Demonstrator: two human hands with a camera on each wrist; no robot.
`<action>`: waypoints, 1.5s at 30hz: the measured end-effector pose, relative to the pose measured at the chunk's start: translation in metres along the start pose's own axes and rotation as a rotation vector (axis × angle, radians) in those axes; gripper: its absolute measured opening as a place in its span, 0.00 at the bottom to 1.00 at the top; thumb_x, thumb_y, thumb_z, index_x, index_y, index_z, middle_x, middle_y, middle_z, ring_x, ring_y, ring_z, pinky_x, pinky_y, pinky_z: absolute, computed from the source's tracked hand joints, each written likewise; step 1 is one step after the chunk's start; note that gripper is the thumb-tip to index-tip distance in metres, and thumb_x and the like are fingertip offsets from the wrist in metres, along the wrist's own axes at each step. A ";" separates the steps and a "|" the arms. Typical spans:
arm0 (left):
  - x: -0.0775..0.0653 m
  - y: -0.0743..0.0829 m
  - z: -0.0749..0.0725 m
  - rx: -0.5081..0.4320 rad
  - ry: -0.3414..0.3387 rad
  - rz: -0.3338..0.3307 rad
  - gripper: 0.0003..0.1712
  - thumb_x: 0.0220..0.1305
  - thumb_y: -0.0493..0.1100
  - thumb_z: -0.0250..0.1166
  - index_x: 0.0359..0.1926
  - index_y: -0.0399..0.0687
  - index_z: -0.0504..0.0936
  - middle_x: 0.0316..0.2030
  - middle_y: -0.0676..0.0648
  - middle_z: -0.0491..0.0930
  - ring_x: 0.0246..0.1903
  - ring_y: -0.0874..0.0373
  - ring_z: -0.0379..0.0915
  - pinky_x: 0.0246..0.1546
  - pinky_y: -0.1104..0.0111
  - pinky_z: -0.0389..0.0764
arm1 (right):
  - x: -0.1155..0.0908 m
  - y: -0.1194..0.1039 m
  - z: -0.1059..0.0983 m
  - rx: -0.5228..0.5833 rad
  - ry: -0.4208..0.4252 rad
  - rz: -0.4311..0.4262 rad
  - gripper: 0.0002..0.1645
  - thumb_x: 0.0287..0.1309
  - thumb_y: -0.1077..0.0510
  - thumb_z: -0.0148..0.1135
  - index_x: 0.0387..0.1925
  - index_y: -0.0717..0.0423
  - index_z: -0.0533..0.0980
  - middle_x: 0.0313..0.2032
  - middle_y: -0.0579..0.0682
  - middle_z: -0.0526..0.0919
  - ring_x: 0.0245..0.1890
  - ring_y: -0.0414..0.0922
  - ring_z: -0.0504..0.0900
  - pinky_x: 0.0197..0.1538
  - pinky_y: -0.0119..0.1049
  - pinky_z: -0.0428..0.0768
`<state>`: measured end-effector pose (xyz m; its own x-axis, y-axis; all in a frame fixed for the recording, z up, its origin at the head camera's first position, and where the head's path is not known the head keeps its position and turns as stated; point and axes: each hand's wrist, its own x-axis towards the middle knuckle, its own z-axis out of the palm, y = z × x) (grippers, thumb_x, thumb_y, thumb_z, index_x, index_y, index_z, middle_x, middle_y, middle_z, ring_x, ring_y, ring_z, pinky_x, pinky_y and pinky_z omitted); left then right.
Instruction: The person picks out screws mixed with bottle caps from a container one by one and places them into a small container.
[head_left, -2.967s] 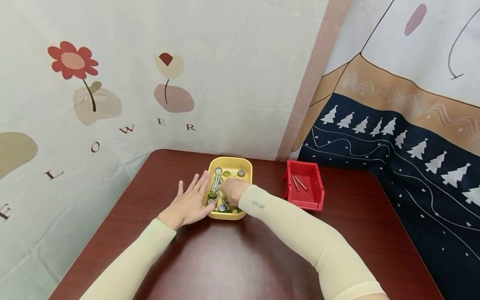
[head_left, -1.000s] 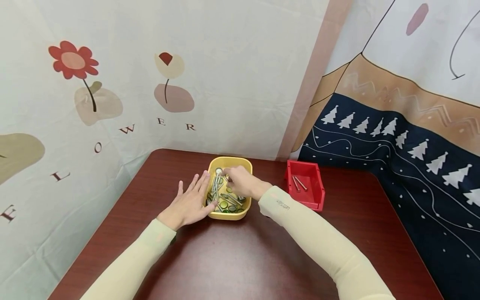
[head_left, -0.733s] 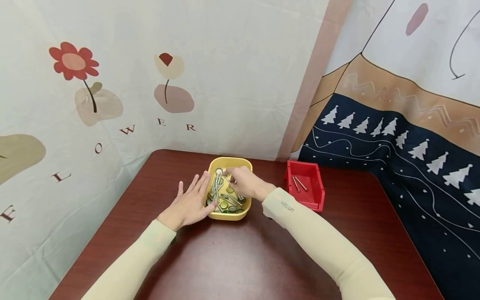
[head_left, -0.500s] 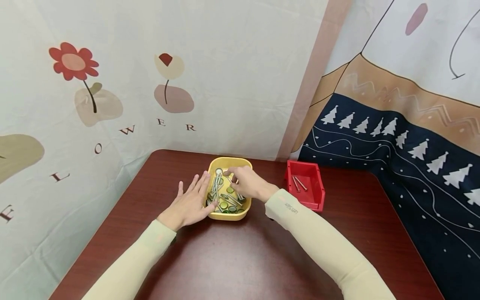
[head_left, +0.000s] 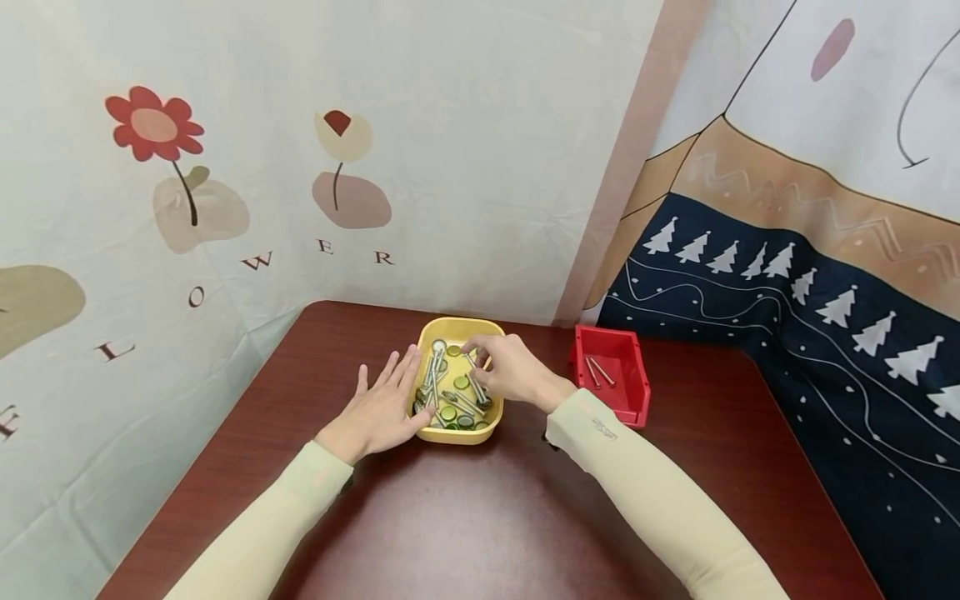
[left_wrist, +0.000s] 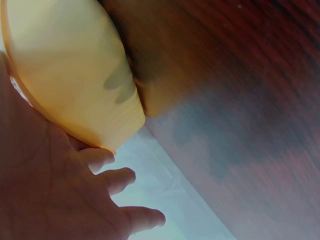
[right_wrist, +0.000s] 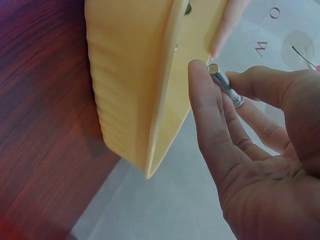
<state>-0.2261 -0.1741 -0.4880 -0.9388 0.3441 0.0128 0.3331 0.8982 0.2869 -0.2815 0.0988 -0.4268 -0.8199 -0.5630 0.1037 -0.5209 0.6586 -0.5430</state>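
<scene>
A yellow tray (head_left: 461, 436) holds several metal bolts (head_left: 435, 371) and bottle caps (head_left: 461, 382). With straight, spread fingers, my left hand (head_left: 378, 412) rests along the tray's left rim; the left wrist view shows the palm beside the tray's outer wall. Over the tray's right side, my right hand (head_left: 513, 369) pinches a silvery bolt (right_wrist: 227, 86) between thumb and fingers. Part of that bolt is covered by the fingertips. Two more bolts (head_left: 600, 372) lie in a red bin (head_left: 642, 398) to the right.
The dark reddish-brown table (head_left: 465, 517) carries both containers near its far edge. A printed cloth (head_left: 480, 167) hangs right behind that edge, and a navy cloth with white trees (head_left: 780, 292) hangs along the right. The right forearm passes in front of the red bin.
Deep in the tray 3 seconds ago, my right hand now sits higher and further right, with a bolt between its fingertips. The left hand keeps its place on the rim.
</scene>
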 end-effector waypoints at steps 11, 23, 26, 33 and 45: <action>0.001 0.001 -0.001 0.002 -0.003 -0.004 0.58 0.86 0.66 0.59 0.97 0.40 0.44 0.97 0.42 0.41 0.96 0.33 0.42 0.86 0.16 0.44 | -0.014 0.008 -0.011 0.081 0.020 0.041 0.21 0.76 0.63 0.75 0.66 0.55 0.88 0.44 0.53 0.95 0.32 0.38 0.91 0.36 0.31 0.91; 0.000 0.001 -0.001 -0.007 -0.010 -0.003 0.58 0.86 0.66 0.59 0.97 0.41 0.44 0.97 0.42 0.40 0.96 0.33 0.41 0.86 0.16 0.43 | -0.029 0.023 -0.022 0.209 0.019 0.096 0.23 0.76 0.66 0.74 0.67 0.48 0.89 0.45 0.55 0.94 0.34 0.45 0.95 0.37 0.35 0.94; 0.000 0.001 -0.001 -0.009 -0.010 -0.001 0.58 0.86 0.67 0.59 0.97 0.41 0.44 0.97 0.42 0.40 0.96 0.33 0.42 0.86 0.16 0.42 | -0.032 0.028 -0.025 0.205 0.030 0.102 0.23 0.77 0.65 0.74 0.68 0.50 0.88 0.44 0.53 0.94 0.30 0.43 0.94 0.37 0.35 0.94; 0.000 0.001 -0.002 -0.006 -0.007 -0.002 0.58 0.86 0.67 0.59 0.97 0.41 0.44 0.97 0.42 0.40 0.96 0.33 0.42 0.86 0.16 0.43 | -0.038 0.038 -0.034 0.228 0.055 0.149 0.25 0.77 0.64 0.75 0.71 0.58 0.85 0.46 0.56 0.95 0.31 0.45 0.96 0.38 0.37 0.95; -0.001 0.001 -0.002 -0.019 -0.016 -0.007 0.58 0.86 0.66 0.59 0.97 0.42 0.43 0.97 0.43 0.39 0.96 0.34 0.40 0.86 0.16 0.41 | -0.053 0.063 -0.048 0.293 0.090 0.205 0.25 0.77 0.64 0.75 0.71 0.56 0.84 0.52 0.64 0.94 0.46 0.64 0.97 0.42 0.41 0.97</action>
<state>-0.2255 -0.1743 -0.4859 -0.9397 0.3421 -0.0044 0.3245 0.8954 0.3049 -0.2822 0.1935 -0.4267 -0.9247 -0.3793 0.0342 -0.2644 0.5747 -0.7745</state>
